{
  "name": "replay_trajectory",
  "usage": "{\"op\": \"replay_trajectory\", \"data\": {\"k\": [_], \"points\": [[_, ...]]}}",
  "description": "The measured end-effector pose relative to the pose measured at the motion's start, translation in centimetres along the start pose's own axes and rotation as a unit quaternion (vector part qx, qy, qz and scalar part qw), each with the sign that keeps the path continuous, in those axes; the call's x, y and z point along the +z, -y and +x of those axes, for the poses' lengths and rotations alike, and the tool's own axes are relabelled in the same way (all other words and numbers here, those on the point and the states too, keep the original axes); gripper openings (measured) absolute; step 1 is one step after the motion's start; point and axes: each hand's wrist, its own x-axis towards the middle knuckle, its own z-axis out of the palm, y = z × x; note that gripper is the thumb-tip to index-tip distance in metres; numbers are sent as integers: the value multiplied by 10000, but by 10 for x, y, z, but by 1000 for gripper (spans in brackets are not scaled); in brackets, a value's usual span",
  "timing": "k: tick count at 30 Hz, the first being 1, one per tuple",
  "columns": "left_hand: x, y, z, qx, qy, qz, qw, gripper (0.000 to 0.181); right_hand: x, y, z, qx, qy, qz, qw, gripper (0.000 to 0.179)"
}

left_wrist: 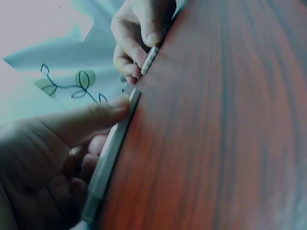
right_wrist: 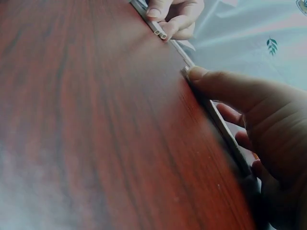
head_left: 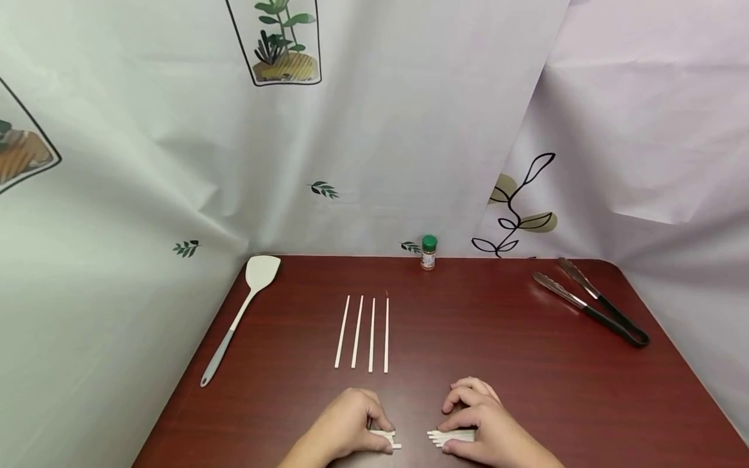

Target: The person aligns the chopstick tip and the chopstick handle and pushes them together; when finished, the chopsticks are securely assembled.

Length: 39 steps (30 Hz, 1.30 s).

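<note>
Low in the head view, my left hand (head_left: 354, 421) pinches a small group of thin white sticks (head_left: 385, 434) between thumb and fingers, close over the table. To its right, my right hand (head_left: 486, 426) grips a bundle of several similar sticks (head_left: 459, 436). The two sets point at each other end to end, with a small gap between. In the right wrist view, the tips of the left hand's sticks (right_wrist: 160, 34) look square. My palms hide parts of both sets. Farther up, several white sticks (head_left: 371, 335) lie spaced side by side, running away from me.
A white spatula (head_left: 261, 273) with a grey handle lies along the left edge. A green-capped spice jar (head_left: 429, 253) stands at the back. Metal tongs (head_left: 591, 305) with black handles lie spread at the right. Patterned white cloth (head_left: 398, 130) hangs behind the dark red table (head_left: 468, 325).
</note>
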Motion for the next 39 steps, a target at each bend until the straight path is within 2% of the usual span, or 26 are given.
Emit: {"op": "replay_trajectory", "data": {"k": [4, 9, 11, 16, 23, 27, 31, 34, 36, 39], "points": [[1, -5, 0, -420, -25, -80, 9991, 22, 4, 3, 2, 230, -200, -9, 9995, 33], [2, -7, 0, -504, -22, -118, 9987, 21, 12, 14, 4, 934, -499, -86, 9943, 40], [3, -8, 0, -517, -3, -128, 9986, 20, 15, 17, 5, 1050, -579, -166, 9926, 42], [5, -10, 1, -586, -79, -102, 9982, 21, 17, 18, 7, 968, -641, -423, 9923, 44], [8, -11, 1, -676, -340, -34, 9971, 23, 19, 15, 8, 751, -481, -785, 9929, 40], [8, -11, 1, -606, -341, 294, 9971, 21, 18, 13, 8, 668, -630, -745, 9930, 36], [9, -11, 2, -519, -282, 574, 9966, 19, 17, 12, 10, 609, -845, -434, 9936, 35], [10, -10, 2, -393, -279, 665, 9966, 18, 17, 13, 11, 670, -861, -194, 9938, 36], [10, -8, 1, -186, -351, 705, 9967, 17, 17, 14, 11, 714, -844, -136, 9938, 36], [12, -6, 0, 311, -573, 865, 9941, 15, 18, 14, 12, 592, -815, -128, 9948, 35]]}}
